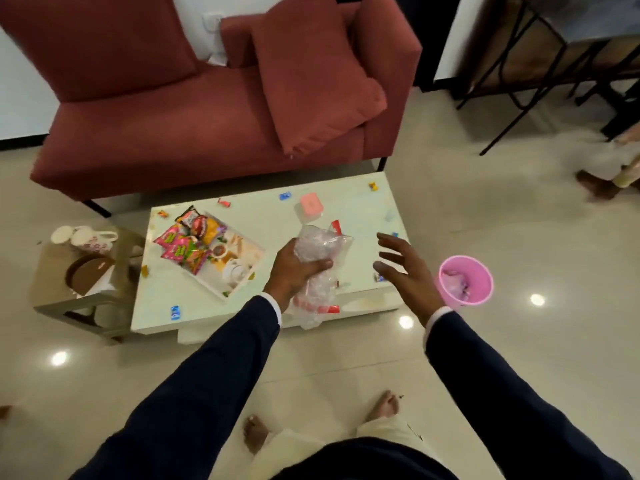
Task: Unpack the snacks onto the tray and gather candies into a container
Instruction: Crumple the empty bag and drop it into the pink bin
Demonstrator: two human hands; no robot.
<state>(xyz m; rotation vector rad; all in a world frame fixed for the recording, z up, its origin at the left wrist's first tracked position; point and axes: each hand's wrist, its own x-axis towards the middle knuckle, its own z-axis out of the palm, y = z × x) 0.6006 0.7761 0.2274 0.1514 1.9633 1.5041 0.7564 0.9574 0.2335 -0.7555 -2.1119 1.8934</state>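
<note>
snack packs (187, 245) lie heaped on the tray (242, 275), at the worktop's (263, 216) left: i judge unpacking largely done. my left hand (294, 271) has its fingers clamped on a crumpled clear bag (318, 251) over the worktop's near edge. my right hand (405, 268) hovers, fingers apart, holding nothing. candies (285, 196) lie scattered across the worktop; the pink-lidded container (309, 206) stands at the far side, so gathering appears barely begun. a pink bin (465, 280) sits on the floor, right.
</note>
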